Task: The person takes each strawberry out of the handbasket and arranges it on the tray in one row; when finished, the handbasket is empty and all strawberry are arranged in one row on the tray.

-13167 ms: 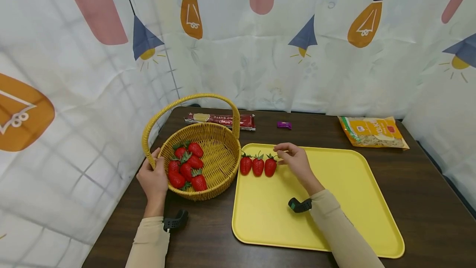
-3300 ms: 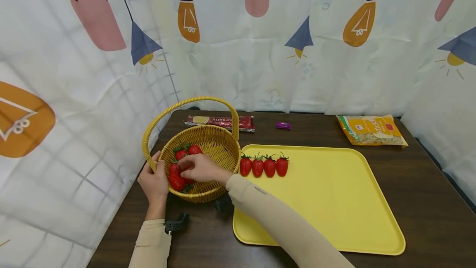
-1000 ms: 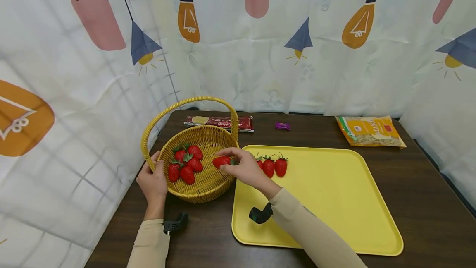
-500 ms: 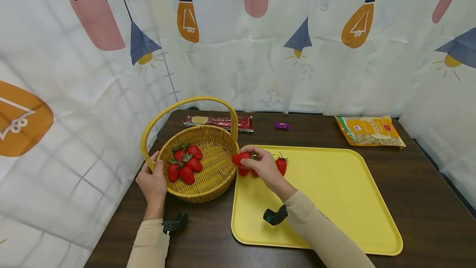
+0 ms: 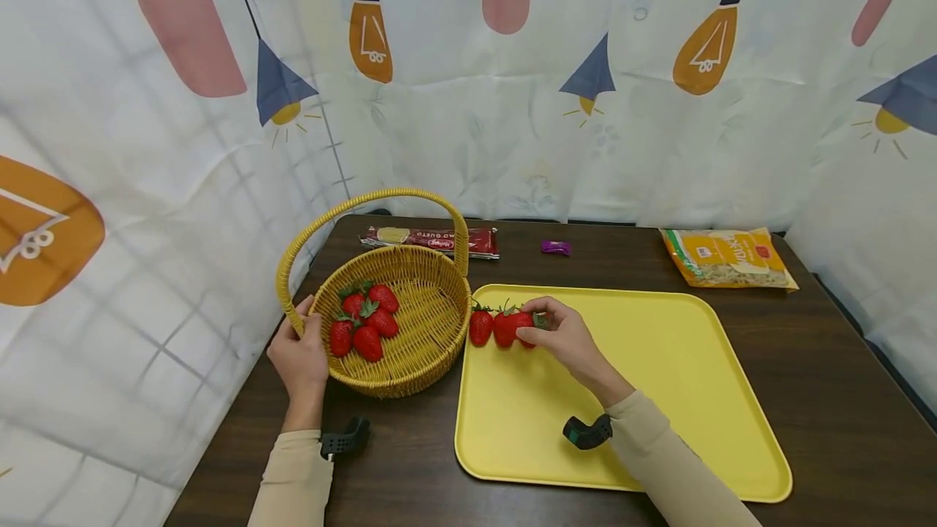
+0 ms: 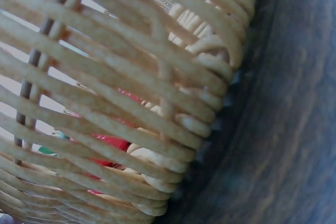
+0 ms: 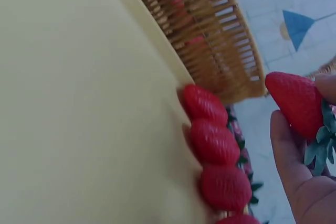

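My left hand (image 5: 300,358) grips the left rim of a yellow wicker basket (image 5: 433,299), by the foot of its handle. Several red strawberries (image 5: 368,343) lie in the basket's left half. My right hand (image 5: 574,348) pinches a strawberry (image 5: 518,322) between thumb and fingers, above a row of strawberries (image 5: 480,328) along the far left side of the yellow tray (image 5: 527,421). In the right wrist view, the pinched strawberry (image 7: 295,100) is raised off the tray, green leaves towards the palm. Close weave (image 6: 131,66) fills much of the left wrist view, with red showing through its gaps.
Behind the basket lies a dark red snack packet (image 5: 483,243). A small purple wrapped candy (image 5: 555,248) sits beyond the tray, and a yellow-orange food bag (image 5: 730,259) at the back right. A printed curtain (image 5: 468,128) hangs behind the dark table (image 5: 410,462).
My right hand has taken a strawberry from the basket and carried it right, over the tray's row. Earlier, a fourth strawberry joined that row. The left hand has stayed on the basket.
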